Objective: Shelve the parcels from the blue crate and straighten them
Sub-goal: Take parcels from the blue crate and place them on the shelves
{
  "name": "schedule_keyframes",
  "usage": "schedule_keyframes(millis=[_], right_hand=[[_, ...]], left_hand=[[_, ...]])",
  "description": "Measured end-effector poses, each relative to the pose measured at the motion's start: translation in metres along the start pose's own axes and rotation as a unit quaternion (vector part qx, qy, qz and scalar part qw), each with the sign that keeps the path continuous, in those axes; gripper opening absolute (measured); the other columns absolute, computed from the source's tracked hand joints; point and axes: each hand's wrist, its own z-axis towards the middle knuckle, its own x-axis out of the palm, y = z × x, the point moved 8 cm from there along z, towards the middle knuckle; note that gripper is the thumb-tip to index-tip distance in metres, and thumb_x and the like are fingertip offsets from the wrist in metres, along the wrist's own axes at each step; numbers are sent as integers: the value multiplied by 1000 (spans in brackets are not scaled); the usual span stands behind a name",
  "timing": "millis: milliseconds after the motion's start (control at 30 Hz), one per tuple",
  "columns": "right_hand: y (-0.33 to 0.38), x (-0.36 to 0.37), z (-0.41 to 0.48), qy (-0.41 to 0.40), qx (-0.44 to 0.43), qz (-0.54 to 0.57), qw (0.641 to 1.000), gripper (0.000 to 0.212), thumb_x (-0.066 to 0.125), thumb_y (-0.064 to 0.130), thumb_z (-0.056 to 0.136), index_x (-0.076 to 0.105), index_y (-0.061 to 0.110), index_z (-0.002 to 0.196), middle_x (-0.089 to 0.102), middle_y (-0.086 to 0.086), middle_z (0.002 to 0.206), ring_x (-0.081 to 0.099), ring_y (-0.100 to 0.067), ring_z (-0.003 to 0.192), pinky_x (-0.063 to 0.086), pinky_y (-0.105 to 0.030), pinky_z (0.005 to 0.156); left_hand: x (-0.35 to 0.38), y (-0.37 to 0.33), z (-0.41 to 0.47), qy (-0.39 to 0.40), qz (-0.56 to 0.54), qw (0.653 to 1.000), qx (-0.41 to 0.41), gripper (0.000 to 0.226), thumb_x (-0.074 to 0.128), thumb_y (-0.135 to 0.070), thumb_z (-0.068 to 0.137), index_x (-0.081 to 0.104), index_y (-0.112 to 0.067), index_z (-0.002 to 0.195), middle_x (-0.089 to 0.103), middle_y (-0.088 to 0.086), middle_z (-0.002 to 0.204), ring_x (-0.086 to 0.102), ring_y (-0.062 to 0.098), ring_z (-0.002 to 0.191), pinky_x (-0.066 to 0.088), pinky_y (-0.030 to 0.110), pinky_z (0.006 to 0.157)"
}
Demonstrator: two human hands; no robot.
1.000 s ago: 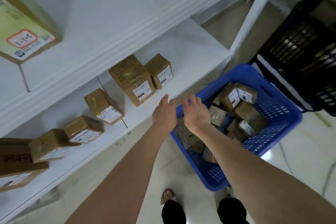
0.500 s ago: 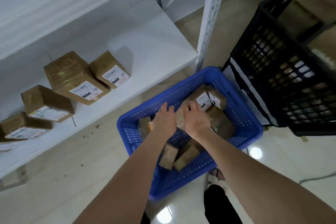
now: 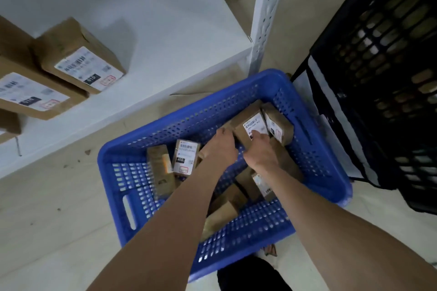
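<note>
As left hand (image 3: 220, 147) and right hand (image 3: 263, 155) clasp a parcel (image 3: 248, 123) in the crate (image 3: 189, 107), an uneven squeeze may drop it.

left hand (image 3: 221, 146) + right hand (image 3: 261, 151) | dropped into blue crate (image 3: 179, 123) | onto parcel (image 3: 250, 125)
</note>
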Motion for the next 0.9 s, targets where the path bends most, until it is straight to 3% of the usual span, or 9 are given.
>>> schedule_keyframes(millis=[100, 200, 300, 433, 533, 667, 767, 900], right_hand=[[-22, 22, 49, -6, 13, 50, 999, 57, 52, 13, 95, 30, 12, 147, 31, -16, 146, 48, -33, 122, 44, -40, 102], [-39, 40, 92, -10, 17, 88, 996, 60, 52, 21, 97, 24, 14, 149, 30, -13, 147, 45, -33, 127, 39, -38, 102], [-52, 54, 124, -14, 22, 122, 992, 65, 54, 16, 96, 20, 14, 151, 30, -12, 149, 44, -30, 129, 41, -39, 102], [-60, 67, 143, 0, 18, 157, 987, 62, 47, 7, 96, 21, 14, 152, 39, -10, 148, 39, -27, 135, 34, -36, 109], [-57, 69, 137, 11, 23, 172, 985, 56, 45, 9, 98, 26, 17, 150, 43, -8, 146, 44, -27, 131, 37, -32, 104], [-37, 67, 104, 46, 15, 150, 988, 54, 40, 5, 98, 27, 19, 148, 47, -6, 144, 49, -26, 125, 41, -28, 93], [-5, 51, 65, 59, -12, 117, 991, 47, 49, 11, 97, 34, 17, 142, 50, -7, 137, 56, -25, 111, 46, -28, 74], [41, 16, 9, 44, -19, 126, 991, 47, 55, 12, 93, 41, 14, 138, 49, -10, 138, 52, -26, 120, 46, -37, 97]], left_hand=[[27, 4, 49, -11, -28, 1000, -2, 66, 57, -16, 89, 24, -6, 145, 31, 16, 143, 43, 34, 126, 43, 44, 98], [47, 8, 98, -14, -77, 997, -13, 81, 63, -22, 86, 14, -5, 149, 23, 18, 151, 32, 33, 136, 33, 43, 109], [63, 14, 139, 4, -97, 995, -33, 97, 67, -32, 84, 2, -6, 152, 14, 18, 155, 24, 33, 141, 29, 43, 113], [76, 20, 161, -9, -99, 994, -34, 76, 65, -29, 85, 26, -9, 147, 30, 16, 145, 41, 29, 128, 41, 39, 103], [75, 29, 150, -24, -102, 993, -55, 58, 66, -26, 83, 45, -13, 135, 39, 12, 133, 51, 28, 114, 48, 35, 91], [49, 44, 103, -48, -126, 989, -67, 64, 71, -29, 78, 44, -16, 135, 46, 11, 126, 53, 29, 111, 49, 39, 89], [7, 55, 56, -76, -161, 982, -66, 63, 75, -29, 75, 49, -15, 130, 59, 6, 118, 58, 24, 107, 48, 31, 81], [-64, 73, -21, -97, -234, 962, -98, 62, 77, -29, 71, 54, -22, 128, 63, 0, 112, 59, 17, 97, 44, 25, 75]])
